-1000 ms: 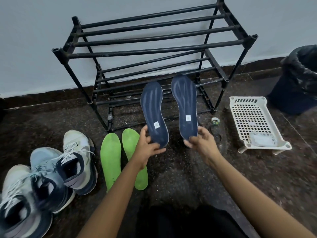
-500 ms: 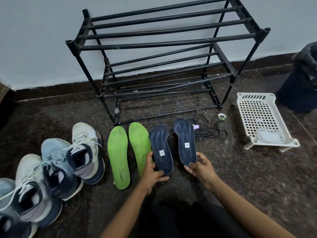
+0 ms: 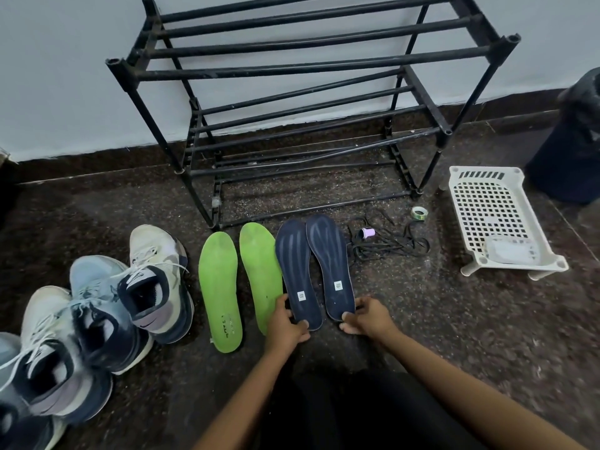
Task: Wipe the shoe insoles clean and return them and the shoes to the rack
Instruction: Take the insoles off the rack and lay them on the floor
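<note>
Left hand point(image 3: 285, 329) and right hand point(image 3: 367, 319) have lowered navy insoles point(image 3: 297, 271) to floor point(image 3: 422, 319)
Each pinches a heel end; pair lies beside green insoles point(image 3: 220, 287); wiping judged pending

This looks like a home's entry or hallway corner, seen at floor level. A black tube shoe rack point(image 3: 308, 64) stands against a plain pale wall point(image 3: 65, 76) at top centre, on a dark speckled stone floor point(image 3: 470, 336) with dark skirting point(image 3: 97, 164). Worn sneakers point(image 3: 156, 280) crowd the lower left. 2 green insoles point(image 3: 219, 287) and 2 navy insoles point(image 3: 331, 261) lie mid-frame. A white plastic basket point(image 3: 483, 174) and a black-lined bin point(image 3: 571, 151) sit at the right.
</note>
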`<state>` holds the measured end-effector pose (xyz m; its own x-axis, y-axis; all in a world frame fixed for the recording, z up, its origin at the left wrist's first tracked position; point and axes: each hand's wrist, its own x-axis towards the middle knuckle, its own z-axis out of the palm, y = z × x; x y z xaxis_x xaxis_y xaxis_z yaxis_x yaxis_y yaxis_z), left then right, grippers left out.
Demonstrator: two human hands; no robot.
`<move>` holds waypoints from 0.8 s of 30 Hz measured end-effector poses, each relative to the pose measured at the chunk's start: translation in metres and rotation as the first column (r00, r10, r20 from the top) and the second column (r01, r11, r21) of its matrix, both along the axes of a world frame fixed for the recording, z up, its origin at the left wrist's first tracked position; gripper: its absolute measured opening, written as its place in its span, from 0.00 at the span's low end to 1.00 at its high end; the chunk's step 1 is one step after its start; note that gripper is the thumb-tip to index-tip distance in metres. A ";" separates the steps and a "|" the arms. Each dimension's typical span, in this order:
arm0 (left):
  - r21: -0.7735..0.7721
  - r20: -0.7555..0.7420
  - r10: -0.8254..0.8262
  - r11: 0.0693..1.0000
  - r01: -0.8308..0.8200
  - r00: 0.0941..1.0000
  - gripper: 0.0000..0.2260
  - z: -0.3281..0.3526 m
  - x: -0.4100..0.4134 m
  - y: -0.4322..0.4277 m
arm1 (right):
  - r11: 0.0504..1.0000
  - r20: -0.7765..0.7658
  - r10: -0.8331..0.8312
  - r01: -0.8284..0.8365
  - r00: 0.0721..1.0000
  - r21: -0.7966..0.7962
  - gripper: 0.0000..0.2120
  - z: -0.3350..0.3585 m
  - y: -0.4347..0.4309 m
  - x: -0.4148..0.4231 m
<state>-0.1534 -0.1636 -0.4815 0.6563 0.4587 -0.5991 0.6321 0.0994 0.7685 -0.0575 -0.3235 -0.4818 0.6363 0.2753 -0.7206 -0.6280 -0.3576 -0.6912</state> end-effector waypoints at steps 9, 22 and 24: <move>0.629 -0.116 -0.201 0.743 0.229 0.973 0.21 0.028 0.021 -0.004 | 0.959 0.247 0.171 -0.104 0.954 -0.265 0.09 0.019 -0.021 0.012; 0.615 0.095 -0.533 0.695 0.372 0.841 0.17 0.089 0.149 -0.084 | 0.898 0.729 0.004 0.318 0.685 -0.304 0.04 0.065 -0.122 0.107; 0.604 0.097 -0.561 0.690 0.399 0.822 0.18 0.093 0.164 -0.103 | 0.876 0.761 -0.010 0.373 0.649 -0.306 0.05 0.066 -0.141 0.118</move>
<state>0.0110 -0.2667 -0.3885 0.9657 0.2228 -0.1333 0.2478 -0.6377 0.7294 0.0600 -0.4641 -0.4154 0.9935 -0.1130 -0.0125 -0.0825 -0.6403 -0.7637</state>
